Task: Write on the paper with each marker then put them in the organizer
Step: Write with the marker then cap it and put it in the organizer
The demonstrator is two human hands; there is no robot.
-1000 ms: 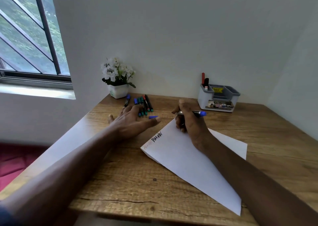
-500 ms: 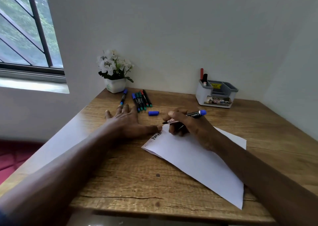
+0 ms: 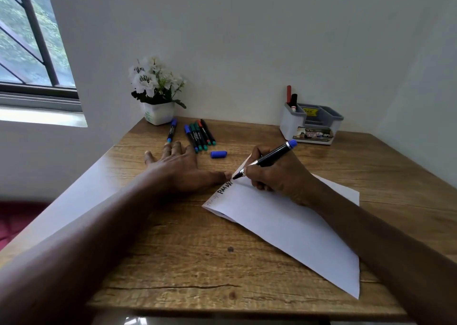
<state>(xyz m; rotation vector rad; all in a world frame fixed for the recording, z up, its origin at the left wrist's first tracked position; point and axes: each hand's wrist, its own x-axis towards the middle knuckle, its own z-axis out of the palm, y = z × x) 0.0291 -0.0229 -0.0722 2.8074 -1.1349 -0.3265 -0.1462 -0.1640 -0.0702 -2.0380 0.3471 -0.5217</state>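
**Blue marker on the sheet: hazards and stock**

Since half a second ago your right hand (image 3: 279, 173) has tipped the blue marker (image 3: 269, 157) nib-down onto the far corner of the paper (image 3: 284, 225), beside the black lettering. Your left hand (image 3: 178, 166) has barely shifted.

Hazards:
- The nib sits at the sheet's very edge, so a long stroke would likely run onto the wooden desk (image 3: 173, 250).
- Your left hand lies flat with fingers spread, and only the thumb tip touches the paper. That is a weak hold, and the sheet may skid.
- Your right fingers curl round the marker barrel with the hand's heel on the paper, so dragging it across fresh ink could smear it.
- The blue cap (image 3: 218, 154) lies loose on its side and may roll.

Count:
- Desk: one.
- Paper: one sheet.
- Organizer (image 3: 311, 124): one, back right, holding two markers, a red marker (image 3: 288, 94) and a black marker (image 3: 293, 100).
- Flower pot (image 3: 159, 113): one.
- Markers lying on the desk: six by my count, in a bunch of five (image 3: 200, 134) and a lone blue-capped marker (image 3: 171, 130).
- Marker in hand: one.
- Cap: one.
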